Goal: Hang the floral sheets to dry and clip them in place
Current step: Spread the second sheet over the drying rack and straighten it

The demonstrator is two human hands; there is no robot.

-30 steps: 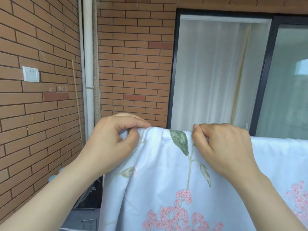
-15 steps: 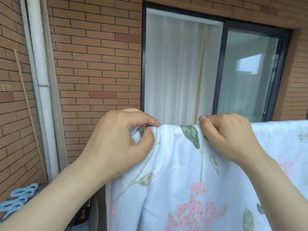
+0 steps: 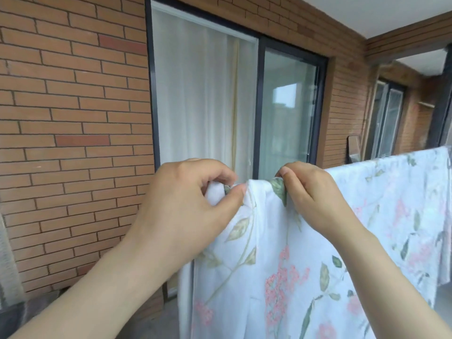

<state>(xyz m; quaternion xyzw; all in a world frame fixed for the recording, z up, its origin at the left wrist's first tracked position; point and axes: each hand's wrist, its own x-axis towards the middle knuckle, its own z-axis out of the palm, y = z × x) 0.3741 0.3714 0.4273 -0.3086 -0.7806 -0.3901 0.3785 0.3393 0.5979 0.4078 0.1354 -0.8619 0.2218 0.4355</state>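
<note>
Still pinching the top edge of the floral sheet point(image 3: 281, 265) in curled fingers point(image 3: 220, 171) of left hand point(image 3: 186, 204) and right hand point(image 3: 315, 199), now drawn closer, bunching cloth before the window point(image 3: 203, 94): adjusting, not yet clipping.

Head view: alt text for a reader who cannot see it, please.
Two bare hands bunch the top edge of a white floral sheet: the left hand pinches a fold, the right hand grips beside it. The sheet hangs down and runs off to the right, before a brick wall and a sliding glass door.
</note>
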